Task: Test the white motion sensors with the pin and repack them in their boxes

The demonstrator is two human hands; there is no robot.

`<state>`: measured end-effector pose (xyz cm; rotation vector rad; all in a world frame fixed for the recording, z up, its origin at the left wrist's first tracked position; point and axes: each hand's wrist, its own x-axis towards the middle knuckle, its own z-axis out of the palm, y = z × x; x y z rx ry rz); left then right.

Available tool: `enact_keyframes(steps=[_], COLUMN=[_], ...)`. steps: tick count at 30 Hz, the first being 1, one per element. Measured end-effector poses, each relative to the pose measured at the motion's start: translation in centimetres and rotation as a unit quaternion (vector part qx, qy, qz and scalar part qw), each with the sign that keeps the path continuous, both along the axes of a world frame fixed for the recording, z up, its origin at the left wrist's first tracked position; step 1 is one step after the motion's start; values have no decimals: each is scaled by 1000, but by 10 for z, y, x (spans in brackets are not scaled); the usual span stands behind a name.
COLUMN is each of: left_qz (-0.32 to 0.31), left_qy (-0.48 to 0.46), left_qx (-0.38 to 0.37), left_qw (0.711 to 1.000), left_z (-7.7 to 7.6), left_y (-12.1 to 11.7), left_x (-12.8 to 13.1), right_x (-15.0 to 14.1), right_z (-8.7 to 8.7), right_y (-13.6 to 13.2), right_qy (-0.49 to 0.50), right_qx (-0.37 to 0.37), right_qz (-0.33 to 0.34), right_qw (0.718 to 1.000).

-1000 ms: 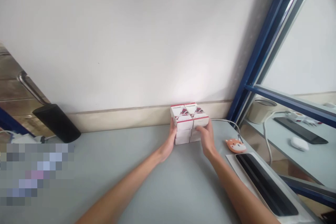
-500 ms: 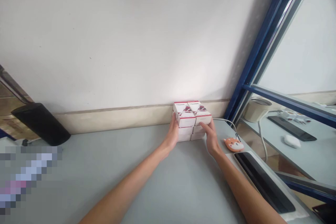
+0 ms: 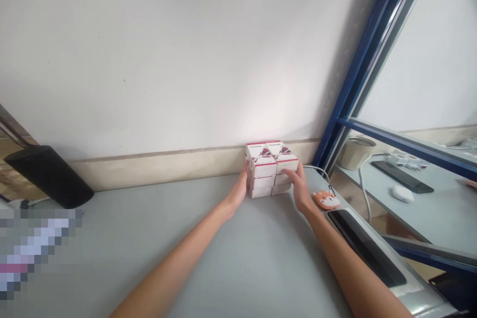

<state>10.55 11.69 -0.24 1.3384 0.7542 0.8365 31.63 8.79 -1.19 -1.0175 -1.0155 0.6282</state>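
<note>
A block of small white cardboard boxes (image 3: pixel 264 168) with red edges and dark red print is stacked in two columns on the grey table, close to the wall. My left hand (image 3: pixel 239 189) lies along the left side of the stack, its fingers partly hidden behind it. On the opposite side, my right hand (image 3: pixel 300 186) presses the right column, with the thumb on the front face. Between them, both hands clasp the stack. The boxes stand in layers, with the front faces roughly lined up.
Right of the stack are an orange animal-face case (image 3: pixel 327 199) and a long black-topped object (image 3: pixel 367 246). A white cable (image 3: pixel 320 169) runs behind them. A blue-framed glass partition (image 3: pixel 345 104) bounds the right side. A black cylinder-like object (image 3: pixel 50 176) leans at the left.
The view has shifted slightly, so the surroundings appear further left. Both hands stay at the stack's sides. The layers look a little more evenly lined up.
</note>
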Motion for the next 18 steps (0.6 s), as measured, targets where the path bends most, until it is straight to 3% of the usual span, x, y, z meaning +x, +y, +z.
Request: enact_keyframes(steps=[2, 4, 7, 11, 15, 18], left_qz=[44, 64, 64, 79, 151, 149], left_qy=[16, 26, 38, -28, -93, -69], left_qx=[-41, -58, -74, -115, -175, -169], left_qw=[998, 996, 994, 990, 968, 972], left_z=[0, 0, 1, -5, -13, -17], left_y=[-9, -22, -43, -55, -51, -53], left_x=[-24, -54, -105, -159, -171, -166], right_x=[2, 0, -15, -41, -44, -31], right_z=[5, 12, 21, 25, 23, 26], right_y=[-3, -9, -20, -29, -28, -24], right_qy=[-38, -137, -319, -490, -545, -568], right_qx=[10, 44, 102, 87, 66, 67], right_qz=[-27, -93, -169, -196, -201, -171], right_qw=[999, 985, 927, 845, 811, 802])
